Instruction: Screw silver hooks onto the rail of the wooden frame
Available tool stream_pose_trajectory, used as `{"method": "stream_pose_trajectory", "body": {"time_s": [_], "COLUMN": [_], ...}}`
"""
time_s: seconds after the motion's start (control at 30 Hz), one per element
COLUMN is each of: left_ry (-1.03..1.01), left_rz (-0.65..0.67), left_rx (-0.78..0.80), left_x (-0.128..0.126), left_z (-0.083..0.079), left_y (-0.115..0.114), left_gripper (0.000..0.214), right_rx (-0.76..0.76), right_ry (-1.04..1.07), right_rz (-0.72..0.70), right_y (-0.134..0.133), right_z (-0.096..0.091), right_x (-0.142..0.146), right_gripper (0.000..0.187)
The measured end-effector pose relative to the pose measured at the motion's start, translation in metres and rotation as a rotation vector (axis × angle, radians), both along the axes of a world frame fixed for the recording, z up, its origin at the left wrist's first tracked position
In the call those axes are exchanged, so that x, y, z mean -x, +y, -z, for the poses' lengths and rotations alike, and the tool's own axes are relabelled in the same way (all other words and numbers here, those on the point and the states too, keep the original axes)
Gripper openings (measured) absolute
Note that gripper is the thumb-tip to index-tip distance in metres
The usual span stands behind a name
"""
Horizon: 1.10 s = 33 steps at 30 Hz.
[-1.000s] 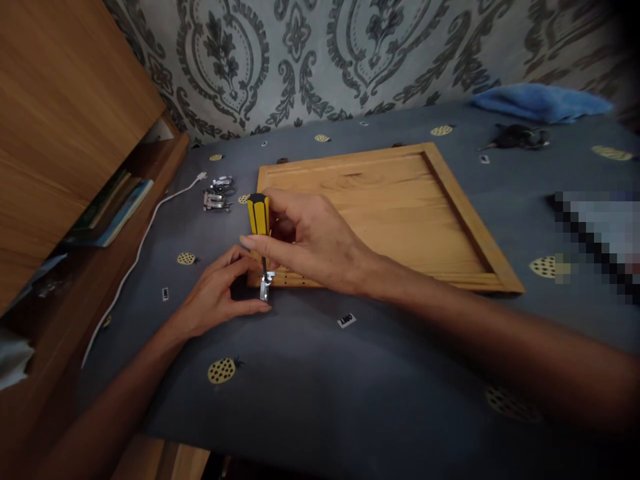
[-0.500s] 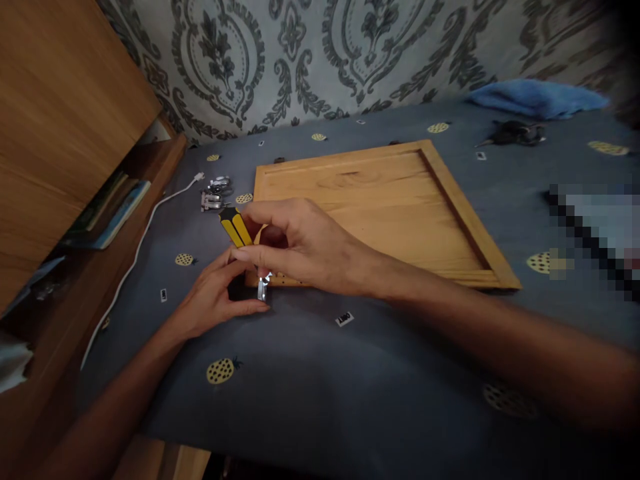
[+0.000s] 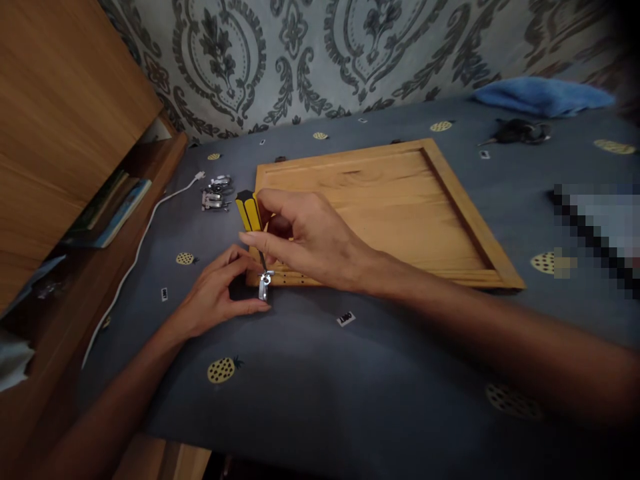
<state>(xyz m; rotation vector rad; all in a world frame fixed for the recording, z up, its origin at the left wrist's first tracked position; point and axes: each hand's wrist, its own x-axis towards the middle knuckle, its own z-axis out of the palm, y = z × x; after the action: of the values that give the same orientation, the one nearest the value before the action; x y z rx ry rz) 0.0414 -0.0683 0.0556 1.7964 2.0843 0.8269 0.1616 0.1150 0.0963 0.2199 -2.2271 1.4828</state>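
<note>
My right hand grips a screwdriver with a yellow and black handle, tilted slightly. Its thin shaft runs down to a shiny metal cabinet hinge at the near left corner of a framed wooden panel. My left hand curls about that hinge: the thumb presses by its lower end, and the fingertips rest on the panel's corner. Where the screwdriver's tip meets the hinge is too small to see clearly. Several small holes show along the panel's near edge.
Several more metal hinges lie left of the panel. A white cable runs beside a wooden shelf with books. Keys and a blue cloth lie at the back right. A blurred-out dark-edged object is at right.
The screwdriver and my right hand have shifted slightly right and up, and the handle stands more upright. More of the shaft and hinge now shows. My left hand has barely moved.
</note>
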Motion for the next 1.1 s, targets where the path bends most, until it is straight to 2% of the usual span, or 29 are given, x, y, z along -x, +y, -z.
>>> {"method": "stream_pose_trajectory", "body": {"time_s": [0.33, 0.53, 0.77, 1.1], "left_ry": [0.019, 0.011, 0.045, 0.093], "left_rz": [-0.001, -0.024, -0.036, -0.080], "left_rx": [-0.018, -0.005, -0.032, -0.008], "left_x": [0.001, -0.001, 0.002, 0.004], "left_z": [0.002, 0.000, 0.005, 0.011], "left_y": [-0.001, 0.000, -0.001, -0.005], "left_gripper": [0.045, 0.044, 0.048, 0.058], "right_rx": [-0.046, -0.102, -0.195, -0.257], "right_ry": [0.005, 0.026, 0.086, 0.052], "right_rz": [0.006, -0.024, -0.063, -0.137], "right_y": [-0.002, -0.002, -0.001, 0.002], "right_z": [0.001, 0.000, 0.000, -0.004], "right_x": [-0.001, -0.002, -0.002, -0.002], "right_gripper": [0.034, 0.028, 0.034, 0.025]}}
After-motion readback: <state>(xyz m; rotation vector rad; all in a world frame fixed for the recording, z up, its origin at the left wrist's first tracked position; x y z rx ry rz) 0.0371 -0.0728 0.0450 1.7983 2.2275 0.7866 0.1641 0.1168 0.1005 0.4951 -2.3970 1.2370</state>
